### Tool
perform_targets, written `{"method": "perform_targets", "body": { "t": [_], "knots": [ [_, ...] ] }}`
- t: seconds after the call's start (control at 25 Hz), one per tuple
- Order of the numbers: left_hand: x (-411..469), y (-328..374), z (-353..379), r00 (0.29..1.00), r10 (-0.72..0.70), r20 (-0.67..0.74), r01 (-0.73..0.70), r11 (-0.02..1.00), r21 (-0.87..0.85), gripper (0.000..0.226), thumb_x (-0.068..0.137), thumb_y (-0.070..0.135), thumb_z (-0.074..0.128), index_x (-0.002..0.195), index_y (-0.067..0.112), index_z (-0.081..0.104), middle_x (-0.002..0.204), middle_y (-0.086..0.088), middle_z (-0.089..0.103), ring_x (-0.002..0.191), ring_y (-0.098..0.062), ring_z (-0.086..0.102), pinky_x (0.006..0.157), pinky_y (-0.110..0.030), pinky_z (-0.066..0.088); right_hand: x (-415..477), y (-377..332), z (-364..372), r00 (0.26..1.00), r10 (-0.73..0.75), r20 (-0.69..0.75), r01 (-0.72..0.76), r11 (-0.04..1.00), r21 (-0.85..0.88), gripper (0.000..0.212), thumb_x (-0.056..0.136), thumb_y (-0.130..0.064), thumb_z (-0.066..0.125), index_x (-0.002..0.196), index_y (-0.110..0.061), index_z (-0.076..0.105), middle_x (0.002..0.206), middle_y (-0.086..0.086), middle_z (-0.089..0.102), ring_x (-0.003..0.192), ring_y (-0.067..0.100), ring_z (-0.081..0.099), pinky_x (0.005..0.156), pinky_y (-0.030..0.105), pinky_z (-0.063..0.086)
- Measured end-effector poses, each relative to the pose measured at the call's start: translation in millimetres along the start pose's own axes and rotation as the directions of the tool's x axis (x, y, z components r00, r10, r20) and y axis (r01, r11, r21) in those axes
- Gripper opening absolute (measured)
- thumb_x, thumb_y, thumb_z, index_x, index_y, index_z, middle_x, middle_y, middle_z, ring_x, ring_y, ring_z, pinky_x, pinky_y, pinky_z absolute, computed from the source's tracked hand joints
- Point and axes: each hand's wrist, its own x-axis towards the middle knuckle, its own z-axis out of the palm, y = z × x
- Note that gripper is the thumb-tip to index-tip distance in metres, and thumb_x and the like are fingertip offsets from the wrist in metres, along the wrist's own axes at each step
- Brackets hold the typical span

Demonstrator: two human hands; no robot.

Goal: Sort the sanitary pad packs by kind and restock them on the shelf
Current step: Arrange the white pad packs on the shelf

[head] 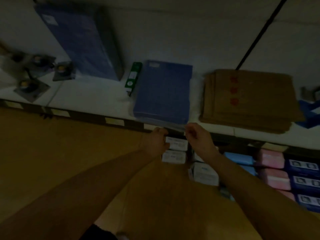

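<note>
A white shelf [90, 96] runs across the dim, blurred view. A tall blue package [78, 40] leans on its back left. A stack of brown cardboard sheets [249, 99] lies flat to the right, with three red marks too smeared to read. Between them lies a flat blue package [164, 90], its small pale label illegible. Both bare forearms reach in below the shelf's front edge. The left hand [155, 141] is seen from its back, its curled fingers against the left end of a white pack [176, 143] on the tier below; whether they actually clasp it cannot be told. The right hand [199, 139] hangs just to the right of that pack, under the front corner of the flat blue package, its fingers [190, 134] loosely bent, and whether it has hold of anything cannot be told. A second white pack [174, 156] sits directly under the first and a third white pack [204, 174] lies lower right; their printing is unreadable. Further right stand light blue packs [239, 157], pink packs [271, 159] and dark blue packs [303, 166] with white panels, the text indistinct. A slim green box [133, 77] stands just beside the flat blue package. Pale price tags [114, 121] line the shelf edge, all illegible.
</note>
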Motion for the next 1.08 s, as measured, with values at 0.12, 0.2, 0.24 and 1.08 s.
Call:
{"method": "perform_targets", "body": {
  "t": [0.12,0.2,0.24,1.08],
  "knots": [
    [42.4,-33.1,49.2,0.989,0.025,0.149,-0.058,0.974,0.219,0.059,0.091,0.031,0.056,0.139,0.008,0.033,0.139,-0.012,0.040,0.121,-0.023,0.044,0.093,-0.026,0.038,28.6,53.8,26.0,0.992,-0.068,0.109,0.082,0.988,-0.129,0.031,0.094,-0.005,0.048,0.125,-0.001,0.051,0.114,0.014,0.059,0.104,0.023,0.056,0.077,0.012,0.035],
    [56.1,-44.6,74.5,0.977,-0.009,0.211,-0.050,0.961,0.270,0.068,0.089,0.035,0.058,0.143,0.008,0.025,0.145,-0.013,0.032,0.127,-0.024,0.039,0.100,-0.027,0.036,44.2,76.3,37.2,0.963,-0.084,0.257,0.157,0.947,-0.279,0.038,0.095,-0.011,0.049,0.132,-0.004,0.046,0.125,0.015,0.054,0.113,0.026,0.052,0.083,0.016,0.036],
    [60.4,-49.0,84.5,0.971,-0.029,0.236,-0.041,0.957,0.287,0.073,0.089,0.035,0.058,0.145,0.007,0.019,0.148,-0.014,0.028,0.131,-0.025,0.035,0.104,-0.028,0.034,50.7,83.0,41.0,0.945,-0.060,0.322,0.176,0.921,-0.347,0.041,0.096,-0.013,0.048,0.135,-0.004,0.042,0.131,0.015,0.050,0.117,0.026,0.049,0.089,0.020,0.036],
    [60.9,-65.1,135.4,0.944,-0.071,0.323,-0.123,0.832,0.541,0.061,0.096,0.020,0.046,0.145,0.001,0.013,0.149,-0.018,0.023,0.132,-0.033,0.032,0.105,-0.040,0.030,66.2,133.8,77.7,0.918,0.086,0.388,0.311,0.454,-0.835,0.063,0.092,-0.031,0.054,0.143,-0.011,0.024,0.138,0.018,0.037,0.125,0.033,0.037,0.101,0.040,0.032]
  ]
}}
